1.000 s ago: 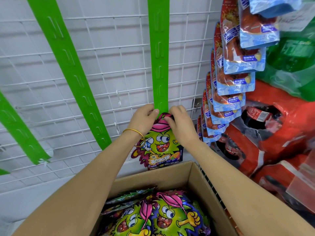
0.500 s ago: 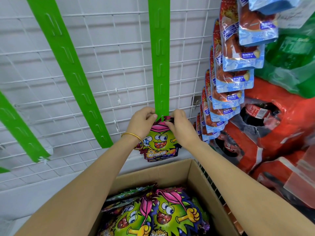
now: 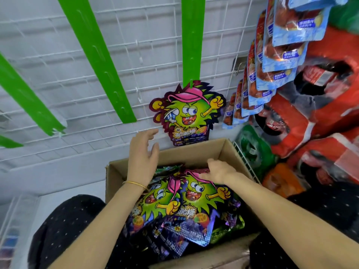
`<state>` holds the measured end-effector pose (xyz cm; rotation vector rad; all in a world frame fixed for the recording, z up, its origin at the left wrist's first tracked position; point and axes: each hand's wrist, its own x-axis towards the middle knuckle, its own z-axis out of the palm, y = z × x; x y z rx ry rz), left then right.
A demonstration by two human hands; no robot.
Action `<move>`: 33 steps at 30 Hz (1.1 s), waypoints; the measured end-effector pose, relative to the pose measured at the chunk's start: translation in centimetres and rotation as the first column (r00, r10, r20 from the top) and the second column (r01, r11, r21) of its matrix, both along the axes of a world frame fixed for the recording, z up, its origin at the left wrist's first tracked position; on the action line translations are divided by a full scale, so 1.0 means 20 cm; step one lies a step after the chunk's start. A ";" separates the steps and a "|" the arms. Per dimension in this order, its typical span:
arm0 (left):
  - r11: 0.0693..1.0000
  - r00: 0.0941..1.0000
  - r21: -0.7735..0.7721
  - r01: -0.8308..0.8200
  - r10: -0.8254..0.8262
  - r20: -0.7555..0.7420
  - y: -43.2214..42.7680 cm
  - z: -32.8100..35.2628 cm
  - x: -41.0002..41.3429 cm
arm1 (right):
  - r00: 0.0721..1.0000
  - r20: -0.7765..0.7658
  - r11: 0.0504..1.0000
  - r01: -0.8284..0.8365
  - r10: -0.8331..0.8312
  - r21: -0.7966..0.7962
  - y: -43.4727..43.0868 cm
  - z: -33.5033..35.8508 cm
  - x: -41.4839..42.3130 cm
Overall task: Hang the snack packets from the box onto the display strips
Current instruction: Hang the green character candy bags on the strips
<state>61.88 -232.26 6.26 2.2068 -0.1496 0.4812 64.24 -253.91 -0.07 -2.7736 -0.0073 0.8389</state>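
One green-and-purple foil snack packet, cut in the shape of a cartoon monster with a pink cap (image 3: 187,113), is shown hung from the lowest hook of the middle bright green plastic display strip (image 3: 192,41), against a white wire grid (image 3: 58,45). The two green strips to its left (image 3: 97,61) are seen bare, so the task is judged barely begun.

Below, an open brown cardboard box (image 3: 194,152) is heaped with many matching packets. The left hand (image 3: 142,154) is held open and empty above the box's far edge, near its left corner. The right hand (image 3: 217,171) is laid on the top packet in the box (image 3: 202,197), with fingers bent onto its pink cap; whether it is grasped cannot be told.

Yellow characters "跳糖" can be read on that packet, and "30" along the lower edges. The hung packet's title is blurred. On the blue-and-red pouches (image 3: 272,61) hanging at the right, the label writing is too small to be read.
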 end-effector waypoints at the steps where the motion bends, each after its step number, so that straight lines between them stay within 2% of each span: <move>1: 1.000 0.999 -0.001 -0.011 0.011 -0.033 0.03 -0.05 -0.03 | 0.998 -0.058 1.000 0.025 -0.025 -0.004 -0.01 -0.04 0.00; 3: 1.000 0.996 0.016 -0.015 0.016 -0.086 0.08 -0.13 -0.08 | 0.992 -0.111 0.998 0.064 -0.061 0.025 -0.01 -0.07 -0.01; 6: 1.000 0.987 0.028 -0.014 0.018 -0.157 0.11 -0.18 -0.12 | 0.990 0.005 0.988 0.138 -0.139 0.072 -0.01 -0.08 -0.01; 8: 1.000 0.985 0.005 -0.006 0.007 -0.171 0.11 -0.18 -0.11 | 0.979 0.015 0.960 0.196 -0.203 0.201 -0.02 -0.06 0.01; 11: 1.000 0.987 0.020 0.022 -0.018 -0.163 0.11 -0.18 -0.10 | 0.937 -0.128 0.855 0.349 -0.325 0.383 -0.05 0.01 0.05; 13: 0.999 0.985 0.035 0.038 -0.032 -0.168 0.11 -0.19 -0.10 | 0.896 -0.230 0.799 0.443 -0.379 0.408 -0.08 0.10 0.08; 15: 0.998 0.983 0.040 0.048 -0.040 -0.178 0.10 -0.20 -0.10 | 0.899 -0.254 0.808 0.433 -0.356 0.399 -0.11 0.25 0.09; 17: 0.997 0.984 0.053 0.062 -0.052 -0.172 0.09 -0.20 -0.09 | 0.943 -0.170 0.875 0.329 -0.285 0.356 -0.14 0.43 0.10; 20: 0.997 0.989 0.031 0.070 -0.065 -0.135 0.06 -0.12 -0.05 | 0.996 0.004 0.935 0.081 -0.088 0.344 -0.18 0.68 0.11; 22: 0.997 0.996 -0.013 0.071 -0.072 -0.057 0.00 0.01 0.02 | 0.989 0.136 0.954 -0.098 0.062 0.283 -0.17 0.82 0.12; 24: 0.993 0.996 -0.082 0.086 -0.083 0.035 -0.08 0.19 0.11 | 0.958 0.249 0.954 -0.201 0.143 0.223 -0.16 0.95 0.12; 27: 0.981 0.990 -0.157 0.111 -0.095 0.103 -0.19 0.45 0.28 | 0.894 0.440 0.945 -0.212 0.085 0.249 -0.15 1.09 0.15; 30: 0.984 0.982 -0.110 0.142 -0.126 0.143 -0.28 0.63 0.45 | 0.785 0.619 0.948 -0.205 0.009 0.245 -0.12 1.11 0.25; 33: 0.979 0.982 -0.115 0.171 -0.159 0.105 -0.34 0.73 0.53 | 0.723 0.691 0.974 -0.152 -0.008 0.170 -0.11 1.08 0.34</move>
